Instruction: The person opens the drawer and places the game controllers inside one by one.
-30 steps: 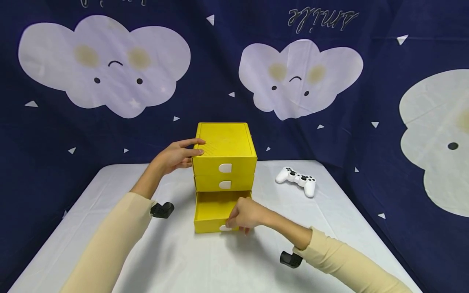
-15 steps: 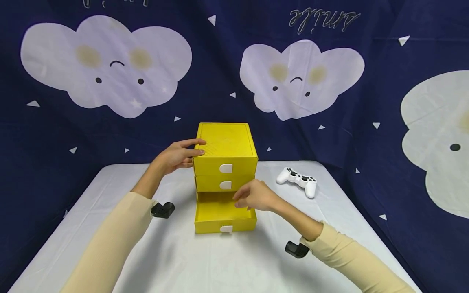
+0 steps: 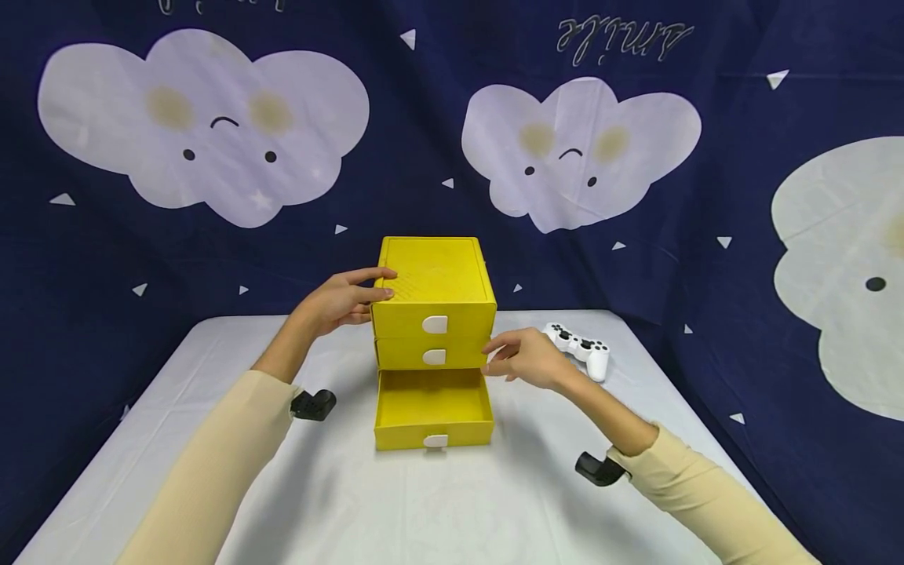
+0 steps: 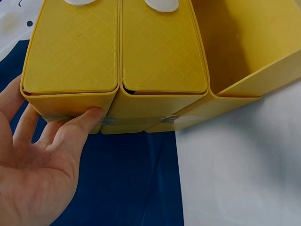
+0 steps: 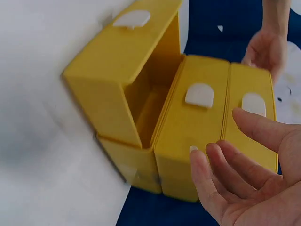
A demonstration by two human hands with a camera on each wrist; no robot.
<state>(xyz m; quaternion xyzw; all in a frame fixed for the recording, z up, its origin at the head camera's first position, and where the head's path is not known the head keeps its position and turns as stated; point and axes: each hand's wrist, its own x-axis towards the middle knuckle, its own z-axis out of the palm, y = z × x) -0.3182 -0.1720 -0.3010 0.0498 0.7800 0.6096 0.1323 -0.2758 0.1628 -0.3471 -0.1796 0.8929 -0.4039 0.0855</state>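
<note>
In the head view, a yellow drawer cabinet (image 3: 438,271) with white pull tabs stands mid-table. Its bottom drawer (image 3: 434,434) is pulled out toward me, showing a bare yellow inside, while the two drawers above are closed. My left hand (image 3: 339,300) holds the cabinet's upper left edge, some fingers over the top and others against the side, as the left wrist view shows too. My right hand (image 3: 530,359) hovers beside the cabinet's front right with loosely bent fingers and holds nothing. In the right wrist view its fingers (image 5: 202,172) overlap the cabinet front.
A white game controller (image 3: 596,357) lies on the white-covered table (image 3: 537,502) behind my right hand, partly hidden by it. Dark blue cloth (image 3: 417,125) with pale clouds hangs behind the table.
My right hand has left the bottom drawer's front, rising and moving right, now beside the cabinet. The drawer stays pulled out, and my left hand keeps its place.
</note>
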